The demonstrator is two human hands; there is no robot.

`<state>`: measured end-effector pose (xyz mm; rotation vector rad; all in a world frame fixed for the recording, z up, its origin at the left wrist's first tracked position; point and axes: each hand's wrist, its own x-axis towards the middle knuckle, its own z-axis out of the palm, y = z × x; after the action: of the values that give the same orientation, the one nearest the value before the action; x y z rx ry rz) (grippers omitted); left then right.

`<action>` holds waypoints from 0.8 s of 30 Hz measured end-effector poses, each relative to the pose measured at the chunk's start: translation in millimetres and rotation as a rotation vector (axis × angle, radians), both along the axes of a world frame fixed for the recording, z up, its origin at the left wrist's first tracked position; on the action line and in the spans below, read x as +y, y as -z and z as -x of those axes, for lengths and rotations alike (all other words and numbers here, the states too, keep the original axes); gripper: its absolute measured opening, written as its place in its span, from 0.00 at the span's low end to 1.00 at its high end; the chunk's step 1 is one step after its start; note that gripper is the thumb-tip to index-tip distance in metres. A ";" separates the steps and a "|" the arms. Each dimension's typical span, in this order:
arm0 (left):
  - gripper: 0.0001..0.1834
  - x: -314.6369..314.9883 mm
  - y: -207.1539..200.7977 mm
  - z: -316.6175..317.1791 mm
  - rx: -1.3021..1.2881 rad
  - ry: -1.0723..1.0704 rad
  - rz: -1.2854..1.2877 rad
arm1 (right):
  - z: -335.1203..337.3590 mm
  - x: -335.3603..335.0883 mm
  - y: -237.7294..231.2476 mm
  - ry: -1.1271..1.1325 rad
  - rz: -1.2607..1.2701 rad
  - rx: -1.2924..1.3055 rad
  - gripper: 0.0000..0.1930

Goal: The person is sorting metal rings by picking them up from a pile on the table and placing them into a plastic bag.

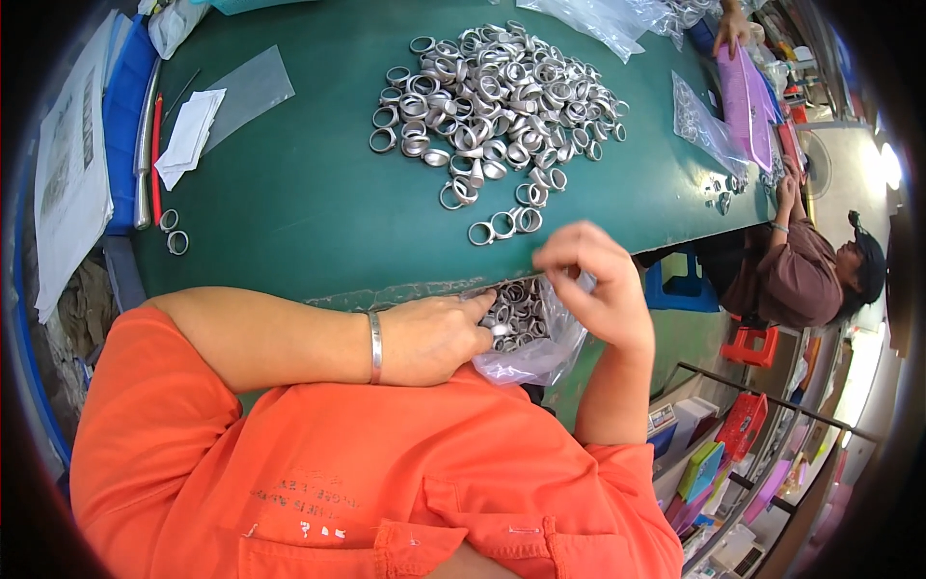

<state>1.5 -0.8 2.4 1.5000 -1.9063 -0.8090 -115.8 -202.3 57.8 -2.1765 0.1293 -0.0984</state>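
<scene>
A large heap of silver-grey metal rings (492, 92) is spread over the far middle of the green table (318, 207). Three rings (503, 224) lie in a row at the heap's near side. At the table's front edge, against my body, a clear plastic bag (540, 359) gapes with many more rings (519, 314) inside. My left hand (434, 338) is closed on the bag's left side, its fingertips by the opening. Just above the bag's right side is my right hand (603, 285), fingers curled and blurred by motion; whether anything is in them cannot be made out.
White paper slips (190, 138), a flat plastic sleeve (253, 96), a red pen (156, 159) and two loose rings (174, 232) lie at the left, beside a blue tray (125, 125). At right, a co-worker (801, 261) sits near a purple tray (743, 106) and a blue stool (680, 285).
</scene>
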 end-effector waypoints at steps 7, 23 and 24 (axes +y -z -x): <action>0.09 1.0 2.4 0.6 0.025 0.013 0.020 | -14.2 10.4 17.1 0.162 0.255 -0.104 0.12; 0.09 -0.3 1.8 0.7 0.009 0.012 -0.002 | -22.6 20.8 29.3 0.026 0.255 -0.259 0.09; 0.09 -0.3 0.9 0.5 0.018 0.008 -0.005 | -18.6 17.7 26.4 -0.001 0.227 -0.209 0.08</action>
<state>1.0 -1.1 1.6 1.4838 -1.9001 -0.8290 -97.2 -184.6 31.4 -2.3765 -0.0025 -0.3535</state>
